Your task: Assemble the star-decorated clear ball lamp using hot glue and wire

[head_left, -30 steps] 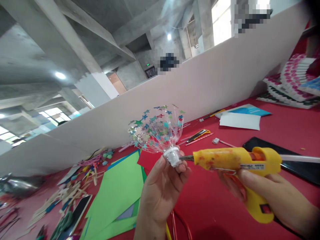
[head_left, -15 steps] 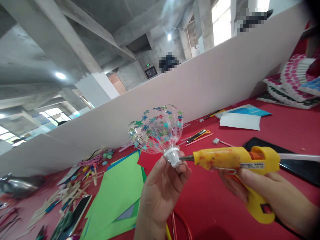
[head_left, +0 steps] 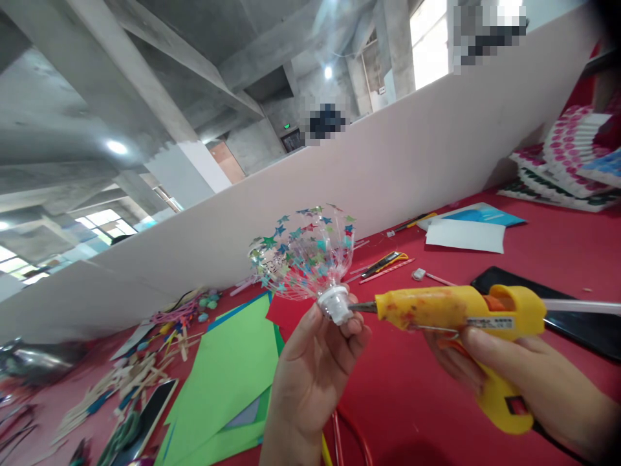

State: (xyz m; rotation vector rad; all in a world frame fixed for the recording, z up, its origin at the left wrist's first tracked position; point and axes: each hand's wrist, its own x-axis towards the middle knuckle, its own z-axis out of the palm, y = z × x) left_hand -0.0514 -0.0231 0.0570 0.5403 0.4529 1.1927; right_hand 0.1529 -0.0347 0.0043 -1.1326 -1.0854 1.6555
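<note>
My left hand point(head_left: 317, 362) grips the white neck of a clear plastic bottle piece point(head_left: 336, 304) between thumb and fingers. Above the neck, thin clear strips fan outward, dotted with green, blue and red stars point(head_left: 310, 243). My right hand point(head_left: 524, 369) is wrapped round the handle of a yellow hot glue gun point(head_left: 427, 307), fingers at the trigger. The metal nozzle touches or nearly touches the right side of the white neck. A clear glue stick point(head_left: 577, 307) sticks out of the gun's back end.
Green paper sheets point(head_left: 233, 369) lie left of my left hand, beside wooden sticks point(head_left: 140, 375) and green-handled scissors point(head_left: 123, 430). Behind are a utility knife point(head_left: 385, 264), a white card point(head_left: 466, 235) and a black phone point(head_left: 504, 291). A white partition point(head_left: 388, 162) stands at the back.
Almost nothing differs. Both hands, the bottle piece and the glue gun keep nearly the same positions.
</note>
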